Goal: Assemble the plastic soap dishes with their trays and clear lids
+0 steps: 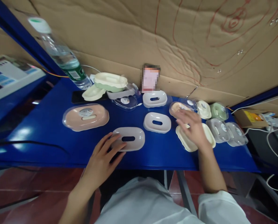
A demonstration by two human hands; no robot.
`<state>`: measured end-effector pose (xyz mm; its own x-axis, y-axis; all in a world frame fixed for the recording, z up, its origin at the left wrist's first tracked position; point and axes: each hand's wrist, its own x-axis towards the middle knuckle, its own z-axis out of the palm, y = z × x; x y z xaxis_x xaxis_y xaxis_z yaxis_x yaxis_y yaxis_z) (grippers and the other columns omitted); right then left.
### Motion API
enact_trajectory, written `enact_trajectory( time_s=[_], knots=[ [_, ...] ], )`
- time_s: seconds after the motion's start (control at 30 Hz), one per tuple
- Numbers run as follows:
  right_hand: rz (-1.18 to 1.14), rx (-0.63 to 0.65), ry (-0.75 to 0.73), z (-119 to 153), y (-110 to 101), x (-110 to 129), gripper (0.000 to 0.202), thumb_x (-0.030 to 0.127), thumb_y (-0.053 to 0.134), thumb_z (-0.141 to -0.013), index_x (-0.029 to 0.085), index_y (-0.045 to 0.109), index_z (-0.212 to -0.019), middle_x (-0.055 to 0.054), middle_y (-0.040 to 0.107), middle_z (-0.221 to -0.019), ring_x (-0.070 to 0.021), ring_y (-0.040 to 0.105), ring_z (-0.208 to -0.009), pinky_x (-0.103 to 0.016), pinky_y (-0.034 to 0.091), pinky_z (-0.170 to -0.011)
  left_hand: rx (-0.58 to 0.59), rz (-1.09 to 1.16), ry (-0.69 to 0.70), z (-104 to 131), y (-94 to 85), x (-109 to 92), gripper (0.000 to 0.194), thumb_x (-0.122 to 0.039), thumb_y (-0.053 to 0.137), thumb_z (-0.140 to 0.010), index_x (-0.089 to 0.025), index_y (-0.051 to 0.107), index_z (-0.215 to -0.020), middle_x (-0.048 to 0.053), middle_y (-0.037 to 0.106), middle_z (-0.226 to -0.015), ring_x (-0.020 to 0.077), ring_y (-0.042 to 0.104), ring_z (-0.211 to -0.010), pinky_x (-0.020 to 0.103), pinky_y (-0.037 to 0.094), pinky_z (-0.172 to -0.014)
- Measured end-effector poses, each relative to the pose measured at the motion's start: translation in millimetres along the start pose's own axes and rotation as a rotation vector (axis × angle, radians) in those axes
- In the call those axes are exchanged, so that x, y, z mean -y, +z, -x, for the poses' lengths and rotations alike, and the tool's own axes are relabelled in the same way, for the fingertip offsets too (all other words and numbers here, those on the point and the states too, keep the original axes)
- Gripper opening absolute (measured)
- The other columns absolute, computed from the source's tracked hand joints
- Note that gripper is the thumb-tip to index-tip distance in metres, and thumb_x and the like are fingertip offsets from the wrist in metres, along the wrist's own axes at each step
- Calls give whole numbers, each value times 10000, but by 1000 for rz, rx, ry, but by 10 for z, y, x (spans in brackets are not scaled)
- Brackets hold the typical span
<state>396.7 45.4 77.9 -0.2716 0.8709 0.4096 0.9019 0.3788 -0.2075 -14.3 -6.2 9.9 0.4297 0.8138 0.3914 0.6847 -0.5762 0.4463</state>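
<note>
My left hand (pixel 102 157) has its fingers spread over the left part of a grey oval soap dish (pixel 137 140) with a slot in its middle; the fingertips seem to touch it. My right hand (pixel 193 126) hovers with fingers stretched out, a little blurred, above a cream dish (pixel 185 141) that it partly hides. Its fingertips reach to a small peach dish (pixel 175 109) under a clear lid; I cannot tell whether they touch. Between the hands lie two more pale slotted dishes, a nearer one (pixel 163 127) and a farther one (pixel 161 101).
A large peach dish (pixel 95 119) with a clear cover lies left. Behind it are stacked cream and green dishes (pixel 110 82) and a water bottle (pixel 66 62). A phone (pixel 150 77) leans on the cardboard wall (pixel 120 37). Lidded grey dishes (pixel 220 130) and a green one (pixel 219 110) stand right.
</note>
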Motion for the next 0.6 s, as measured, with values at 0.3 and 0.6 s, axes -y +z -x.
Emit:
enact_trajectory(
  time_s=[0.3,0.6],
  knots=[
    [14,111,254,144,129,-667,710,662,564,-1042,249,518,-1618,-177,468,-1689,-386,443,-1580,-629,427,-1249,1,6,89,-64,4,64,268,-254,680,-1038,-278,707,-1303,88,659,-1498,357,516,-1509,604,506,-1221],
    [-38,42,315,181,-113,-632,778,739,670,-953,252,577,-1552,-168,638,-1481,-393,645,-1348,-594,519,-1170,-69,-16,108,-53,73,88,284,-229,701,-1032,-262,677,-1312,105,662,-1475,357,525,-1499,588,537,-1189]
  ],
)
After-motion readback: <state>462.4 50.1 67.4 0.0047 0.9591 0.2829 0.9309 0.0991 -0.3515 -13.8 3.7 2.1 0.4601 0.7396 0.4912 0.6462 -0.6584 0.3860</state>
